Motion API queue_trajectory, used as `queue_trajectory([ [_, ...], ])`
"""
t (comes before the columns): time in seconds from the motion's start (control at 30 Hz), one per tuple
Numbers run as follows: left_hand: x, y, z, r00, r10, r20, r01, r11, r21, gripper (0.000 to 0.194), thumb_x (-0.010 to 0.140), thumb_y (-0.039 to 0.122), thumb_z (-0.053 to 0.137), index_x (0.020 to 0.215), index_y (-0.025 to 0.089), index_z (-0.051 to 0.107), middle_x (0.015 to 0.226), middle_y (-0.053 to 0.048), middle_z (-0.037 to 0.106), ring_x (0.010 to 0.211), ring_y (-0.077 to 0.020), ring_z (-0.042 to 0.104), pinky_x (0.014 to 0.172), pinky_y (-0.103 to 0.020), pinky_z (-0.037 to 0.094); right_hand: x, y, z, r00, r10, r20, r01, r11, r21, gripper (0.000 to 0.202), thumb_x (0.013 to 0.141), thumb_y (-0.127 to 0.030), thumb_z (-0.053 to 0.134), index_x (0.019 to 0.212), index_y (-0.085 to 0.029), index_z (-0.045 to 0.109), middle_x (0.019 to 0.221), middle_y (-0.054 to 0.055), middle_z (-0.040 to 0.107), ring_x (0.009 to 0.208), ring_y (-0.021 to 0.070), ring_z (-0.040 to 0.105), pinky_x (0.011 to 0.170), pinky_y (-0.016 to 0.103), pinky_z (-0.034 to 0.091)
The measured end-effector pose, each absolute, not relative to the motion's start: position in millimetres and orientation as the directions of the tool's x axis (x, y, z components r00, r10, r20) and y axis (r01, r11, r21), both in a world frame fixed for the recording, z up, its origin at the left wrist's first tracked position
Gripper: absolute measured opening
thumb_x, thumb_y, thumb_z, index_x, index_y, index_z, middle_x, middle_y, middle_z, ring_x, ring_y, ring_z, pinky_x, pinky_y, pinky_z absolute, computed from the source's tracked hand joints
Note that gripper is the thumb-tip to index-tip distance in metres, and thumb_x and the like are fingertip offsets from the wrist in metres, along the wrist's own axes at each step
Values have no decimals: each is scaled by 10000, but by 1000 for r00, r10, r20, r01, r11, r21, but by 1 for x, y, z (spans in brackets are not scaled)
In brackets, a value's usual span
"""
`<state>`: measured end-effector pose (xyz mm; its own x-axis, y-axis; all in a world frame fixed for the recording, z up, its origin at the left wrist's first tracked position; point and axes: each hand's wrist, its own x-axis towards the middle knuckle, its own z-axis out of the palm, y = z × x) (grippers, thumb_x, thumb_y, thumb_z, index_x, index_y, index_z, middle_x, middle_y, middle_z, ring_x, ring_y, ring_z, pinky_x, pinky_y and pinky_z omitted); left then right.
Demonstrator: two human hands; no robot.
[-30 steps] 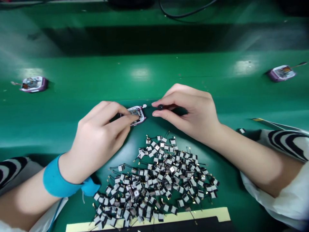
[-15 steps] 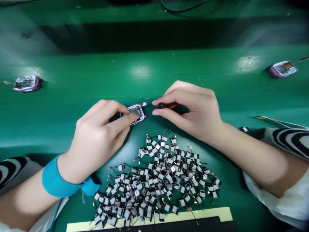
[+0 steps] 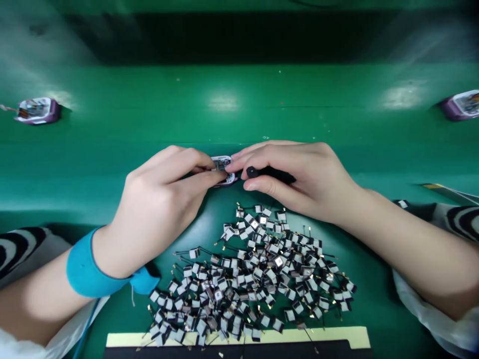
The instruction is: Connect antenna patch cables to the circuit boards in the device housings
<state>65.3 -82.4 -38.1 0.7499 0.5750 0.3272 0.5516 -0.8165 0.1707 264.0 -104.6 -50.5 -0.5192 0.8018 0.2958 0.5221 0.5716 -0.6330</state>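
Note:
A small purple-and-white smartwatch housing [image 3: 222,161] with its circuit board exposed lies at the middle of the bench. My left hand [image 3: 164,194] grips it, thumb and fingers reaching over the board and hiding its left part. From the other side my right hand [image 3: 310,172] meets the housing, fingertips touching its right edge. A black rod-like tool [image 3: 277,174] is tucked in the right hand's curled fingers, its round end [image 3: 252,172] showing by the thumb. Below both hands spreads a pile of small black-and-white parts with thin leads [image 3: 258,274].
One more open purple housing [image 3: 54,112] stands at the far left, another [image 3: 451,108] at the far right. A yellow-and-black sheet [image 3: 359,336] borders the pile in front. Tweezers-like strips [image 3: 445,192] and a single small part [image 3: 402,204] lie near the right sleeve.
My right hand has moved left onto the housing, its fingertips now at the edge. The black tool has come along in it. The left hand keeps its hold. The view has shifted slightly.

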Motion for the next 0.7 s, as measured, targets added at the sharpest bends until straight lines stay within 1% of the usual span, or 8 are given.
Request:
queue_trajectory([
  [0.17,67,-85,-37,739,597,313,580,-800,154,166,831,195,447,855,251,601,873,4,608,785,-153,560,663,-289,470,265,-106,-51,-477,837,270,550,523,-651,172,851,-320,439,828,-188,547,851,-17,606,912,157,572,784,296,462],
  [0.27,67,-85,-37,750,557,356,552,-824,127,133,810,176,488,832,208,615,843,-19,611,750,-156,562,611,-275,462,265,-106,-51,-467,848,250,555,501,-664,185,851,-337,438,835,-190,549,867,-23,612,919,159,575,766,292,468],
  [0.33,67,-84,-37,753,538,378,535,-836,124,119,797,161,510,821,184,624,837,-28,613,741,-151,562,604,-266,459,265,-106,-50,-470,846,253,549,504,-666,180,849,-334,444,837,-190,550,875,-27,615,922,158,576,768,291,470],
  [0.53,67,-83,-38,732,574,368,566,-812,142,126,792,166,528,837,219,634,837,3,608,750,-124,559,623,-248,460,265,-106,-51,-468,840,275,550,520,-653,150,842,-306,467,850,-181,550,895,-33,618,926,144,576,793,276,471],
  [0.7,66,-85,-40,730,582,357,578,-805,131,158,831,203,463,848,226,618,846,18,589,755,-115,550,628,-262,464,266,-105,-53,-485,814,321,509,561,-653,158,845,-286,469,840,-148,545,909,-2,624,943,144,574,820,265,465],
])
